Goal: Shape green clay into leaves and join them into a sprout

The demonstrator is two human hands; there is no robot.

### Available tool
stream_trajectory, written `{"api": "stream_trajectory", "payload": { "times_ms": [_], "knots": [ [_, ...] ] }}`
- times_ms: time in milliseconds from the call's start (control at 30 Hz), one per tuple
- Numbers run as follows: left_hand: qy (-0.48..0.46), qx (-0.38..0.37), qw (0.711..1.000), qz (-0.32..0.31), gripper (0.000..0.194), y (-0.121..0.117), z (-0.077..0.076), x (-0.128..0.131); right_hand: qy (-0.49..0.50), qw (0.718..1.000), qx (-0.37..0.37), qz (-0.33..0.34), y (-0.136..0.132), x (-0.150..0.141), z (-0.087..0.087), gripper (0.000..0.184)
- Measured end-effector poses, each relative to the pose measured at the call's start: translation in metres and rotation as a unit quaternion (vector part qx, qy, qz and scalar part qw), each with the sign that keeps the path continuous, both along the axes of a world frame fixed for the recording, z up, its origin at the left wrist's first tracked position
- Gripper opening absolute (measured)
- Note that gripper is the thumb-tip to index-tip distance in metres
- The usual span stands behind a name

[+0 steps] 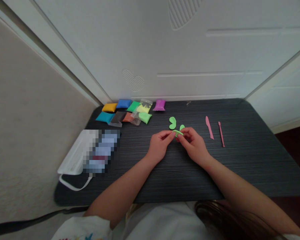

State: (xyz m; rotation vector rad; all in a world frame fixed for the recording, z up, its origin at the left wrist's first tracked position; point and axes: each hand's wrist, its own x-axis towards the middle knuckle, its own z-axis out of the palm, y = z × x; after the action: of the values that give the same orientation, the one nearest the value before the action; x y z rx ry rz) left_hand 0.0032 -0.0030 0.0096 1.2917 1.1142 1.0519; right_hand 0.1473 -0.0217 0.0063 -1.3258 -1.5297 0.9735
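My left hand [159, 146] and my right hand [194, 145] meet over the middle of the dark table. Between their thumbs and fingers they pinch a flat piece of light green clay [178, 133], whose lower side is partly covered by the fingers. Just beyond lies a heart-shaped green clay piece [172, 123] on the tabletop. Another green clay piece [182, 127] shows behind my right fingers, mostly hidden. To the right of my right hand lie a pink plastic knife [209, 127] and a thin pink modelling stick [221, 134].
Several clay packets, among them a yellow packet [110, 107], a teal packet [105, 117] and a purple packet [159, 105], line the back left. A white object [77, 151] with a cable and a blurred-out phone [103, 150] lie left. A white panel [202, 60] rises behind the table.
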Motion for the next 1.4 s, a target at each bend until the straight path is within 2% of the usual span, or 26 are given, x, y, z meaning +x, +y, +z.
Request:
{"api": "stream_trajectory", "payload": {
  "times_ms": [367, 633, 767, 1033, 1233, 1400],
  "knots": [
    [0.052, 0.032, 0.998, -0.006, 0.023, -0.0020, 0.0008, 0.0002, 0.010, 1.000, -0.002, 0.003, -0.0013, -0.0009, 0.0030, 0.018],
    [0.053, 0.052, 0.997, 0.009, 0.023, -0.0015, 0.0003, -0.0008, -0.079, 0.996, 0.039, -0.025, 0.0012, 0.0033, 0.0094, 0.017],
    [0.060, 0.058, 0.996, -0.005, 0.024, -0.0015, -0.0002, -0.0006, -0.077, 0.995, 0.046, -0.031, 0.0013, 0.0030, 0.0090, 0.017],
    [0.078, 0.059, 0.995, 0.011, 0.023, -0.0006, -0.0016, -0.0015, -0.075, 0.996, 0.038, -0.019, 0.0011, 0.0026, 0.0066, 0.017],
    [0.076, 0.056, 0.995, -0.016, 0.025, -0.0003, -0.0029, -0.0015, -0.083, 0.995, 0.048, -0.029, 0.0000, 0.0021, 0.0075, 0.017],
    [0.087, 0.065, 0.994, -0.004, 0.024, -0.0008, -0.0035, -0.0014, -0.087, 0.995, 0.047, -0.021, 0.0003, 0.0025, 0.0075, 0.016]
  ]
}}
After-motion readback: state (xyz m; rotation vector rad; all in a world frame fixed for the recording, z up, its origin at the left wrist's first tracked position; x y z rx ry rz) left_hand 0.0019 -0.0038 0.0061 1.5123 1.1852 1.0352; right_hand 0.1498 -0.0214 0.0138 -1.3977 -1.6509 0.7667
